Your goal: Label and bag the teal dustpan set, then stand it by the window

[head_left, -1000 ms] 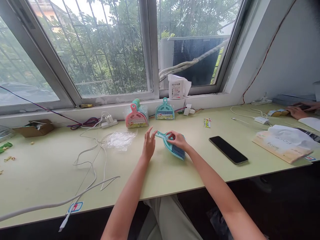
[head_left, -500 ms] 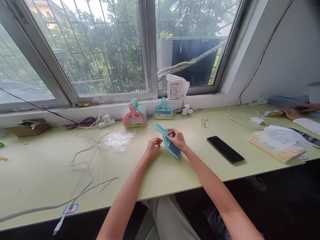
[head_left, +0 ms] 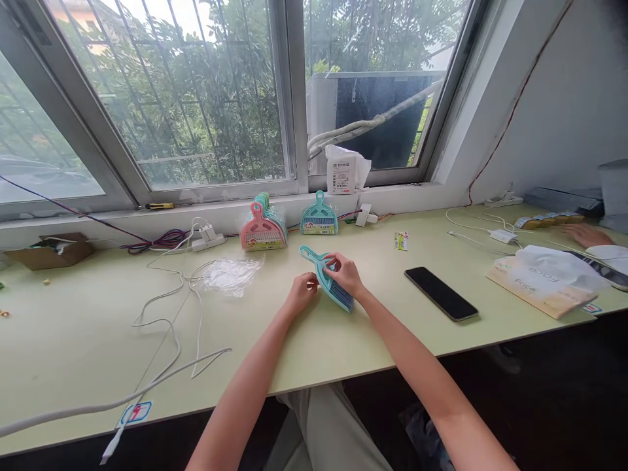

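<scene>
A turquoise dustpan [head_left: 320,261] with a small blue-bristled brush [head_left: 342,294] nested in it stands tilted over the table in front of me. My right hand [head_left: 347,273] is closed round its middle, fingers on the front and thumb toward the left edge. My left hand [head_left: 301,294] has curled fingers, the tips meeting the dustpan's left edge; what lies behind that edge is hidden. Farther back, a wrapped stack of dustpan sets [head_left: 263,229], a pink one foremost, stands by the wall. Beside it leans another turquoise dustpan set [head_left: 319,216] with a label.
Clear plastic wrap [head_left: 233,275] and white cables [head_left: 199,327] lie to the left. On the right are a small yellow-green packet [head_left: 401,241], a black phone [head_left: 441,293] and a tissue pack [head_left: 544,281]. Another person's hand [head_left: 586,233] is at the far right.
My left hand has moved slightly right, up to the dustpan's edge. The dustpan's handle has tipped a little to the left. The other person's hands have shifted at the far right.
</scene>
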A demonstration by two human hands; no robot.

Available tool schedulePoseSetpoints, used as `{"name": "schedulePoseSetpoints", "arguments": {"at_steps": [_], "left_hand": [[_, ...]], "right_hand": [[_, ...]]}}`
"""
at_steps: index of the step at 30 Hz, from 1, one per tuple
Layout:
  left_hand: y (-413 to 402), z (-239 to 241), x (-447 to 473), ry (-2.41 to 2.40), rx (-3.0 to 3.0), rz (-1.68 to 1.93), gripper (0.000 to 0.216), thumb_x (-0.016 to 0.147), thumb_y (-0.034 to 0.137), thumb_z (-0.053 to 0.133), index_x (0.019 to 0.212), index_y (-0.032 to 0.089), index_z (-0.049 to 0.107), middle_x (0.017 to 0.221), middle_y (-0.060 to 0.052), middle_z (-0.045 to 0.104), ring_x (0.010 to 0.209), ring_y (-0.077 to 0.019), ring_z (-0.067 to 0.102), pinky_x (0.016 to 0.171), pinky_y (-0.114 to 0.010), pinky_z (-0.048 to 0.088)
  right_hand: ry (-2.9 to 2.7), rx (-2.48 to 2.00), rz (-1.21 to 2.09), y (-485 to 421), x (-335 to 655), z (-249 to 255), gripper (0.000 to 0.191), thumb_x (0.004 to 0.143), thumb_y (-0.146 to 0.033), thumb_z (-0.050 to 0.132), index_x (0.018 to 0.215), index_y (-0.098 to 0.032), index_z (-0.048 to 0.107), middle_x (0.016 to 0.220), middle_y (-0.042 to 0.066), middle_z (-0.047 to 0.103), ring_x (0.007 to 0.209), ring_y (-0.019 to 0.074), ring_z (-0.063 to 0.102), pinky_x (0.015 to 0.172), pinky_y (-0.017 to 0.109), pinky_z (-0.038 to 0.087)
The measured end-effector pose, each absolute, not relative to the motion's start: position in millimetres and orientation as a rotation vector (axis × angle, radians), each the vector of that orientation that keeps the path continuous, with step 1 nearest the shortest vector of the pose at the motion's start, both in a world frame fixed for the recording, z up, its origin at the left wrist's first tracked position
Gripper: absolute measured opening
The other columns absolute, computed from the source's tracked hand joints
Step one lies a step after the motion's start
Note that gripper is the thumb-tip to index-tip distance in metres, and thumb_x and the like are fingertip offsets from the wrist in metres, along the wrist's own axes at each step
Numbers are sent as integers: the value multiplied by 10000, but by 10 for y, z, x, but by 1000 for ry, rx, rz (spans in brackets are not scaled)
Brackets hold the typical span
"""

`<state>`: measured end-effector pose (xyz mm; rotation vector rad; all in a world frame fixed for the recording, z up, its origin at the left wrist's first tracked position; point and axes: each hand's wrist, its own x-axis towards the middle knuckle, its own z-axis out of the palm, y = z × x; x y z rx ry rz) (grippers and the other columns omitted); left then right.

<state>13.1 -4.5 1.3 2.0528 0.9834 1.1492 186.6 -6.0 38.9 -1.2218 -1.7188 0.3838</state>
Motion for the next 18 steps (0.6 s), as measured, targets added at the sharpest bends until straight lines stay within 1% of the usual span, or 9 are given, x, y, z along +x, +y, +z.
{"name": "schedulePoseSetpoints", "arguments": {"at_steps": [7, 18], "left_hand": [[-77, 51, 140, 1001, 2039, 1147, 169, 673, 37, 471, 730, 144, 590, 753, -22, 633, 735, -125, 617, 692, -254, 542], [-90, 68, 136, 1018, 2054, 1158, 191, 662, 17, 464, 706, 143, 601, 736, -24, 642, 733, -130, 614, 663, -246, 537]], "right_hand": [[-1732, -1227, 379, -79, 1858, 404, 283, 716, -258, 608, 998, -241, 616, 811, -8, 674, 582, 120, 526, 639, 256, 459], [-1753, -1227, 368, -75, 1858, 389, 281, 726, -275, 594, 1004, -244, 616, 819, -5, 673, 582, 121, 532, 630, 258, 461]]}}
